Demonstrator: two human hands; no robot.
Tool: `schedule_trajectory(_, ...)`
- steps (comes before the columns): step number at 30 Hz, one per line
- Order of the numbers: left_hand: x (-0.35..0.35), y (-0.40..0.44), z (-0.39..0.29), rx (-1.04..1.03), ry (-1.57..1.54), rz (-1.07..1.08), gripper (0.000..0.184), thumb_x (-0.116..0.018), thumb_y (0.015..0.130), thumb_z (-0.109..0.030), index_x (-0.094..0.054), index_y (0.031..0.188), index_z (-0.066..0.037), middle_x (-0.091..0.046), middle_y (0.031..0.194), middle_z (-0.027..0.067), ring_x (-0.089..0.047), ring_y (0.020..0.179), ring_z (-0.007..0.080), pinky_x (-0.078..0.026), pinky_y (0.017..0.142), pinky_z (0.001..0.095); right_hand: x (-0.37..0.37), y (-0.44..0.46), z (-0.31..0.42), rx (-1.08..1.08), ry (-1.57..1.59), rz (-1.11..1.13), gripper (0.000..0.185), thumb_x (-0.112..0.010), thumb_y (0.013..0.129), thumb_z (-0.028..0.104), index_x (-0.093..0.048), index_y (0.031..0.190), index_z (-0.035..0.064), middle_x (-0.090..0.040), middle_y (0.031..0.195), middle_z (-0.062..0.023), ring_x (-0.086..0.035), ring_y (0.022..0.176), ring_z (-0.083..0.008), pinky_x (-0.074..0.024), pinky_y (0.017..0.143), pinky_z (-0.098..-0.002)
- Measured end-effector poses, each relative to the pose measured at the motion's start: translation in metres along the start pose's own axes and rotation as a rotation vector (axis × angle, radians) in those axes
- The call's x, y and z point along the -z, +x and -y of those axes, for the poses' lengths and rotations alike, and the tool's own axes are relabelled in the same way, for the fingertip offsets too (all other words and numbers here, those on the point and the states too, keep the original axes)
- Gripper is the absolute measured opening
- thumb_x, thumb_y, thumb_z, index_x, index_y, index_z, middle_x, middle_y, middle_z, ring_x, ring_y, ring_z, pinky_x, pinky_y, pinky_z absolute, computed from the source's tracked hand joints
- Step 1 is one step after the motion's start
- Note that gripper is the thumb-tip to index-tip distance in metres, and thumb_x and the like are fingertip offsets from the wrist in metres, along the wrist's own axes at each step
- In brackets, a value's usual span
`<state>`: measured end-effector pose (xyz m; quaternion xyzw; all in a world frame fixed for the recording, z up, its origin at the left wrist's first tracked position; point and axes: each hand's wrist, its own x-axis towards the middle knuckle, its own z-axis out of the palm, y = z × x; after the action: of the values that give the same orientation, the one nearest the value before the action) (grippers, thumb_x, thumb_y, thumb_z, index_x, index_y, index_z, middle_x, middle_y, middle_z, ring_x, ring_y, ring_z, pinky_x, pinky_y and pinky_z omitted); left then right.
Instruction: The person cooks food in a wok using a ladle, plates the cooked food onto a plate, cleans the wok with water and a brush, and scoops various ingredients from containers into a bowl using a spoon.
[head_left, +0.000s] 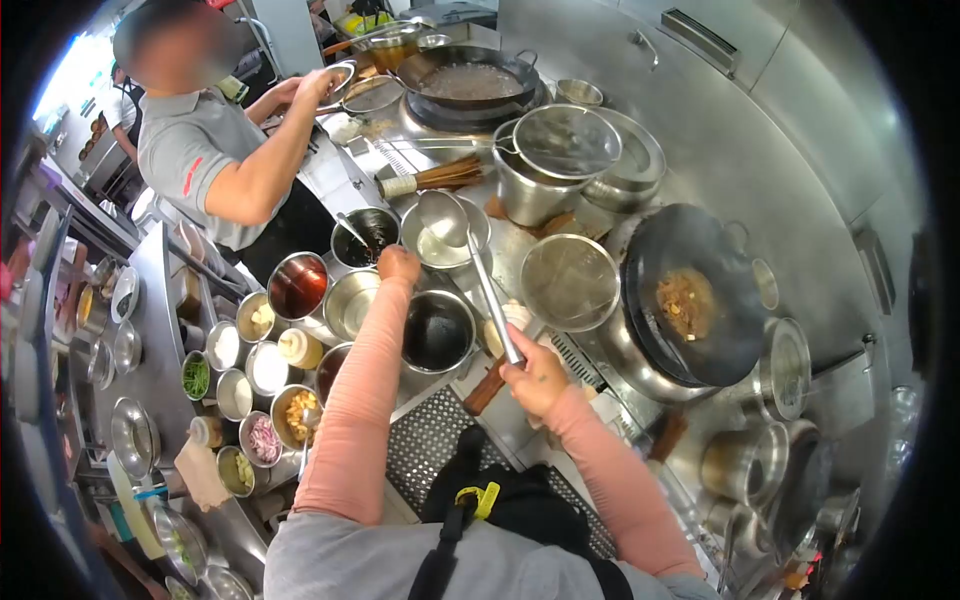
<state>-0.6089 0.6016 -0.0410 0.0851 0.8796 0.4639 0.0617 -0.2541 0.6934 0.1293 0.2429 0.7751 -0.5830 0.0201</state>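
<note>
My right hand (537,378) is closed round the handle of a long metal ladle (487,290). The ladle's bowl hangs over a steel pot (483,232) of pale liquid. My left hand (399,264) is curled at the edge of a pot of dark sauce (367,236), in which a spoon (350,229) leans. Whatever the left fingers hold is hidden. Close by are a steel pot (352,302) and a dark-bottomed pot (438,330). Brown food (686,303) lies in a black wok (735,345) to the right, apart from both hands.
Across the counter a person (215,150) in a grey shirt raises both hands near another wok (515,92) with bubbling liquid. Round strainers (570,283) and a bamboo brush (445,177) lie between the burners. Several tubs, including sliced onion (265,440), stand left. A steel wall (720,130) rises behind.
</note>
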Motion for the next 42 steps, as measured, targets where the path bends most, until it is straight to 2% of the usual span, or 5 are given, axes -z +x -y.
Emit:
schedule_trajectory(4,-0.002,-0.012,-0.020,0.173,-0.182,-0.016,0.020,-0.065,0.080,-0.010,-0.064,0.096,0.002,-0.069,0.074,0.0184,-0.070,0.058,0.0246,-0.058,0.059,0.0354,-0.018,0.008,0.002,0.141,-0.271,-0.092,0.067,-0.060,0.083,0.011,-0.037,0.145,0.0011,-0.063,0.094,-0.0294,-0.060,0.088,-0.0460,-0.0482,0.082,-0.0478)
schedule_trajectory(13,0.012,-0.028,-0.039,0.173,-0.392,0.017,0.022,-0.063,0.083,0.000,-0.060,0.104,0.006,-0.068,0.075,0.0165,-0.069,0.056,0.0221,-0.057,0.046,0.0329,-0.010,-0.002,0.029,-0.031,-0.171,0.028,0.071,-0.062,0.084,0.012,-0.033,0.148,0.0015,-0.066,0.093,-0.0252,-0.065,0.080,-0.0345,-0.0507,0.077,-0.0381)
schedule_trajectory(22,0.012,-0.030,-0.041,0.186,-0.486,0.002,0.022,-0.059,0.083,0.002,-0.060,0.104,0.007,-0.068,0.070,0.0167,-0.067,0.052,0.0211,-0.055,0.044,0.0320,0.010,-0.009,0.056,-0.225,0.429,0.167,0.069,-0.058,0.089,0.000,-0.028,0.151,0.0032,-0.060,0.081,-0.0051,-0.054,0.055,-0.0089,-0.0447,0.045,-0.0263)
schedule_trajectory(33,0.046,-0.055,-0.015,-0.045,-0.730,0.124,0.031,-0.058,0.094,-0.010,-0.054,0.120,0.006,-0.064,0.095,0.0121,-0.068,0.077,0.0180,-0.057,0.061,0.0287,0.090,-0.090,0.046,-0.187,1.306,0.056,0.061,-0.055,0.090,0.000,-0.033,0.147,0.0028,-0.059,0.097,-0.0183,-0.052,0.054,-0.0112,-0.0439,0.040,-0.0217)
schedule_trajectory(42,0.049,-0.233,-0.128,-0.237,-0.547,0.431,0.032,-0.059,0.097,-0.015,-0.055,0.124,0.002,-0.064,0.100,0.0074,-0.063,0.084,0.0128,-0.053,0.072,0.0245,0.174,-0.206,0.007,-0.095,0.738,-0.589,0.064,-0.060,0.087,-0.002,-0.037,0.147,0.0033,-0.062,0.092,-0.0111,-0.055,0.054,-0.0098,-0.0431,0.041,-0.0223)
